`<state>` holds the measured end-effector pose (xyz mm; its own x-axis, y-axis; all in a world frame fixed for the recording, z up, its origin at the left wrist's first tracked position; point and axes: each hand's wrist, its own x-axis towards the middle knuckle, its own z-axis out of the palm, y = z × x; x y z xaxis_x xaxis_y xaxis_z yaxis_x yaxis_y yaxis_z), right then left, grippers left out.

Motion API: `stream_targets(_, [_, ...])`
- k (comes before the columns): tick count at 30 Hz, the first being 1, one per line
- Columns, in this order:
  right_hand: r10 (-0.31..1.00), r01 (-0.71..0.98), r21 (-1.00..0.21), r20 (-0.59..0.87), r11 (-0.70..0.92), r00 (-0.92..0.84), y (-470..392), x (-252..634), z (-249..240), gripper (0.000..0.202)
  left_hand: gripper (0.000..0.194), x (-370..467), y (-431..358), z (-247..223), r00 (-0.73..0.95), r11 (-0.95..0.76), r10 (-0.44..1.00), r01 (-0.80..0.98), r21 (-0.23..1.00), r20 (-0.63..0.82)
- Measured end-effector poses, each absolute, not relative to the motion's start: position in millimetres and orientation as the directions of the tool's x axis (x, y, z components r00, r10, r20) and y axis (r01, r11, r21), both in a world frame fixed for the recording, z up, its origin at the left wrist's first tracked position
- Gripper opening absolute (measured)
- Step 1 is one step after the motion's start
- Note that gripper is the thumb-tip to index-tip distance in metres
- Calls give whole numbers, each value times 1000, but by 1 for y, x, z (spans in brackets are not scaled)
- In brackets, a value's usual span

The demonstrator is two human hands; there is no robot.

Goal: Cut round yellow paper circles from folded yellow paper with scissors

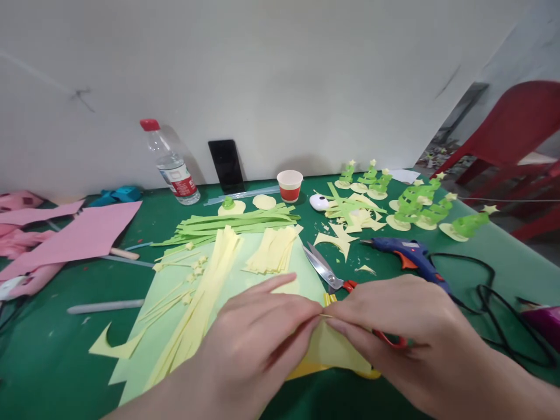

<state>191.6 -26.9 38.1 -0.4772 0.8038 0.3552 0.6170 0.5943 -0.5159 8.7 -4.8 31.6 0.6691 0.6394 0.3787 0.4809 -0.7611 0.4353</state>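
My left hand (266, 326) and my right hand (398, 326) meet at the front, each closed in a pinch on a thin pale-yellow paper strip (324, 315). Most of that strip is hidden by my fingers. Scissors with red handles (326, 271) lie under and beyond my right hand, blades pointing away. To the left of my hands, long yellow paper strips (196, 315) rest on pale green sheets (144, 350), beside small folded paper stars (199, 270) with thin tails. A stack of short yellow strips (271, 251) is just beyond my left hand. Yellow paper lies beneath both hands.
Green strips (236, 221), a paper cup (290, 185), a phone (226, 164) and a water bottle (175, 172) stand or lie toward the wall. Right are a blue glue gun (405, 249) with its cord and several green spiral trees (413, 204). Pink sheets (87, 233) lie left.
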Motion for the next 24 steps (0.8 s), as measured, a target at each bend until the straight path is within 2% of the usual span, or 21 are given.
stream_targets(4, [801, 605, -524, 392, 599, -453, -28, 188, 32, 29, 24, 11, -6, 33, 650, -752, 649, 473, 459, 395])
stream_targets(9, [748, 589, -463, 456, 662, -482, -30, 189, 29, 34, 20, 10, -4, 35, 638, -713, 681, 469, 522, 358])
stream_targets(19, [731, 729, -256, 503, 635, -460, -28, 208, 46, 35, 13, -4, 26, 42, 406, -441, 889, 639, 631, 210])
stream_targets(24, [747, 745, -290, 535, 601, -395, -23, 214, 52, 33, 13, -15, 39, 43, 324, -380, 923, 694, 611, 207])
